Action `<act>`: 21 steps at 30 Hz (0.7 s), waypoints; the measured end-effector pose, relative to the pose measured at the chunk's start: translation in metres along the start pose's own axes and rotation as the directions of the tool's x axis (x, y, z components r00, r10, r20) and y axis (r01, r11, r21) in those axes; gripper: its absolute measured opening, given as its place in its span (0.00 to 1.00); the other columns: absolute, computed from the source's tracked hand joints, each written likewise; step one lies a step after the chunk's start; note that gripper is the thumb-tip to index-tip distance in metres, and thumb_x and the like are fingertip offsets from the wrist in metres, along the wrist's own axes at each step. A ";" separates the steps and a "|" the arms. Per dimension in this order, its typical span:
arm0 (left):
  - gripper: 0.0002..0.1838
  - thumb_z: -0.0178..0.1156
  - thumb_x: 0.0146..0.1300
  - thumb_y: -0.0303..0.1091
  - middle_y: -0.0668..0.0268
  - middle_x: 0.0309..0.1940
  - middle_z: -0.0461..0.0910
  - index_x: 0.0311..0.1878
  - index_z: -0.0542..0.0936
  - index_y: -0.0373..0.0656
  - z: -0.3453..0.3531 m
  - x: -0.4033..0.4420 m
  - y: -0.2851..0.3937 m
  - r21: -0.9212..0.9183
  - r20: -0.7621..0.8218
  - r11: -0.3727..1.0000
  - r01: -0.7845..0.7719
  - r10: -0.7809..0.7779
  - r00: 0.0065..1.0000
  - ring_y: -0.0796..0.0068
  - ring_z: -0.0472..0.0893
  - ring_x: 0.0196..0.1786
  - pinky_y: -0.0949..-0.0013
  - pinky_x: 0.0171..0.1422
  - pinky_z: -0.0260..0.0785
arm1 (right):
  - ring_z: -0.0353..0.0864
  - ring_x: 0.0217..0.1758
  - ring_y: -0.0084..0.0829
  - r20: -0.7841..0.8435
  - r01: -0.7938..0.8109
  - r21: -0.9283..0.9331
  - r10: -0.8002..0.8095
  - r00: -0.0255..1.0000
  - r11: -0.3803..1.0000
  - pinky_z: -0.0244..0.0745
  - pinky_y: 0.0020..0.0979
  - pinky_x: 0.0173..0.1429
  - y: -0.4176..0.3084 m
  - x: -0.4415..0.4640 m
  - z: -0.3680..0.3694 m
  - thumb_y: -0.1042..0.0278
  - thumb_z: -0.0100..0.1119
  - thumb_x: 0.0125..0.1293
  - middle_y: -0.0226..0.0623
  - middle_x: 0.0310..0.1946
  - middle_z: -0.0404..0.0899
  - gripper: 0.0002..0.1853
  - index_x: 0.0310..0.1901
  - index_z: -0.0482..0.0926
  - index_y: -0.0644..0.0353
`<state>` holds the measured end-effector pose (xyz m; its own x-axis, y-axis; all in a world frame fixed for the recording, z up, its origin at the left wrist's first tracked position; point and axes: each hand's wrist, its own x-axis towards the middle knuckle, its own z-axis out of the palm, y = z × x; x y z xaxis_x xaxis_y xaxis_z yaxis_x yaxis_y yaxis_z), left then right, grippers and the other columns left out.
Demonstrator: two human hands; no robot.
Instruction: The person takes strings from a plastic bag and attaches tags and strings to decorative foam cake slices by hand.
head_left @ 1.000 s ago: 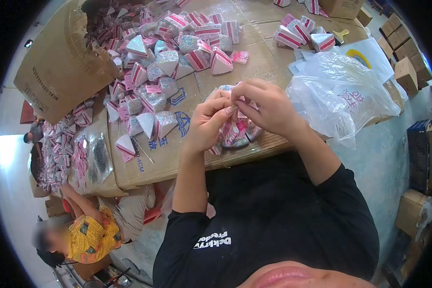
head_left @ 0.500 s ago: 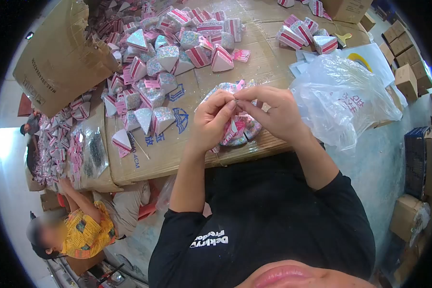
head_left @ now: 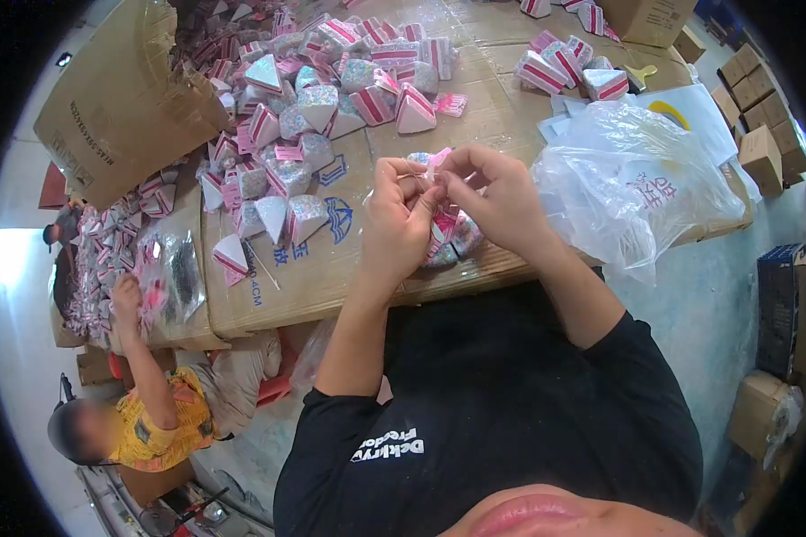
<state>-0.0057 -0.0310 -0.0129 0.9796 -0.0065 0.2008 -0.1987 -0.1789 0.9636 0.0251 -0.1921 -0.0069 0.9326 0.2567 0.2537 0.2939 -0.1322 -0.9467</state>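
The head view shows a person's left hand [head_left: 398, 219] and right hand [head_left: 501, 201] meeting above the near edge of a table covered in brown cardboard [head_left: 318, 286]. Thumb and fingertips of each hand are pinched narrow around a small pale item [head_left: 429, 177], too small to identify, between the two hands. Just beneath them lies a cluster of glittery, pink-and-white wedge-shaped pieces [head_left: 464, 234], partly hidden by the fingers. A large heap of similar cake-slice wedges [head_left: 318, 103] spreads over the far left, beside a tilted brown cardboard carton [head_left: 121, 116]. A crumpled translucent plastic bag [head_left: 640, 183] lies to the right. Farther left, a co-worker in a yellow patterned shirt [head_left: 166, 421] has one hand [head_left: 127, 302] over the table's edge.
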 end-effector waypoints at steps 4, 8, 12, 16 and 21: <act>0.11 0.59 0.69 0.23 0.61 0.33 0.84 0.48 0.67 0.36 0.002 -0.003 -0.004 -0.036 -0.026 0.997 0.063 -0.064 0.998 0.80 0.82 0.36 0.76 0.39 0.72 | 0.83 0.34 0.19 0.031 -0.092 0.147 0.089 0.996 0.985 0.79 0.23 0.38 0.004 0.001 -0.001 0.74 0.60 0.67 0.32 0.34 0.84 0.07 0.42 0.80 0.68; 0.06 0.56 0.73 0.23 0.62 0.35 0.82 0.46 0.68 0.37 -0.001 -0.004 -0.007 -0.180 0.000 0.983 0.025 -0.025 1.000 0.82 0.80 0.35 0.80 0.41 0.73 | 0.83 0.34 0.19 0.026 -0.069 0.160 0.065 0.998 0.985 0.79 0.22 0.39 0.007 -0.001 -0.005 0.74 0.59 0.68 0.32 0.33 0.83 0.06 0.41 0.79 0.68; 0.05 0.56 0.73 0.24 0.61 0.34 0.83 0.43 0.69 0.37 0.003 -0.008 -0.012 -0.182 -0.079 0.981 -0.067 0.054 0.995 0.81 0.83 0.38 0.79 0.40 0.74 | 0.82 0.35 0.18 0.031 -0.072 0.242 0.067 0.997 0.968 0.79 0.23 0.43 0.017 -0.005 0.000 0.75 0.58 0.70 0.32 0.34 0.83 0.05 0.41 0.79 0.68; 0.07 0.57 0.73 0.23 0.58 0.35 0.84 0.44 0.68 0.37 -0.005 -0.009 -0.013 -0.178 -0.068 0.982 -0.068 0.057 0.996 0.79 0.83 0.38 0.78 0.42 0.75 | 0.81 0.38 0.18 0.035 -0.117 0.323 0.111 0.993 0.939 0.78 0.23 0.45 0.012 -0.006 0.002 0.74 0.58 0.71 0.32 0.36 0.83 0.06 0.42 0.78 0.68; 0.06 0.56 0.73 0.23 0.61 0.33 0.83 0.49 0.71 0.36 -0.017 -0.004 -0.001 -0.208 -0.015 0.977 0.050 -0.054 0.998 0.81 0.82 0.38 0.81 0.40 0.72 | 0.79 0.35 0.18 0.000 -0.180 0.544 0.214 0.977 0.819 0.74 0.22 0.40 0.008 0.010 -0.015 0.69 0.57 0.73 0.31 0.36 0.82 0.07 0.43 0.79 0.65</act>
<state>-0.0102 -0.0142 -0.0122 0.9884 0.0178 0.1509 -0.1514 0.0292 0.9880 0.0396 -0.2053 -0.0088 0.9739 0.2227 0.0446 -0.0413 0.3667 -0.9294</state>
